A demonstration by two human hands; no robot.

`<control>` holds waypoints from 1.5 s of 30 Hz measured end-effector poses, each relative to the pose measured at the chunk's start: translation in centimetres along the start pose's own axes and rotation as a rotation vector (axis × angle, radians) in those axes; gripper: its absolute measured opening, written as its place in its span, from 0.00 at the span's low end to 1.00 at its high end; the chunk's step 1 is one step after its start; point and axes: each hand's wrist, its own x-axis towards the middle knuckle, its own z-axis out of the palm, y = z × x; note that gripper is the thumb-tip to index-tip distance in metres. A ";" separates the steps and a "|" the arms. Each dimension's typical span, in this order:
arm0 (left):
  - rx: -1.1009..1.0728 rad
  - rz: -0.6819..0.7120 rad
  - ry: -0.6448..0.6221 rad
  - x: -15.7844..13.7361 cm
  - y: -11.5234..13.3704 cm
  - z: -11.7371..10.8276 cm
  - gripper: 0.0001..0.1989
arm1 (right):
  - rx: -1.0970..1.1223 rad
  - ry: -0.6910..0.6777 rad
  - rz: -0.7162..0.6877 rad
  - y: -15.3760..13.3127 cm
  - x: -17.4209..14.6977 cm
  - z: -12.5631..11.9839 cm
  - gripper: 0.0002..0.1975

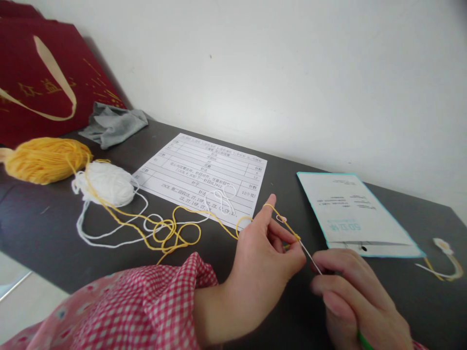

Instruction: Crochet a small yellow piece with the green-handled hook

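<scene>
My left hand (260, 265) pinches a small piece of yellow yarn (298, 238) between thumb and fingers, and its raised index finger carries the strand. A small pale pink loop (280, 218) shows beside that strand. In my right hand (361, 296) is a thin crochet hook (311, 257), its tip at the yarn by my left fingertips. Green, apparently the hook's handle, shows under my right palm. Loose yellow strands run left, past a white yarn ball (111, 184), to a yellow skein (47, 160). The stitches between my fingers are mostly hidden.
A printed pattern sheet (204, 170) lies on the dark table (280, 187), with white yarn across it. To the right are a blue-edged packet (353, 209) and a small white-and-yellow crocheted piece (445, 248). Grey cloth (115, 124) and a red bag (47, 82) stand at left.
</scene>
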 end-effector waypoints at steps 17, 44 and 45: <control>0.020 0.022 0.014 -0.1 -0.3 0.0 0.45 | 1.219 0.389 0.944 0.0 1.5 2.6 0.27; -0.127 -0.038 -0.075 -0.4 -0.4 0.1 0.48 | 0.626 0.262 0.443 0.5 -1.1 2.0 0.24; -0.142 -0.036 -0.076 -0.4 -0.4 0.2 0.48 | 0.599 0.260 0.433 0.4 -1.1 1.9 0.24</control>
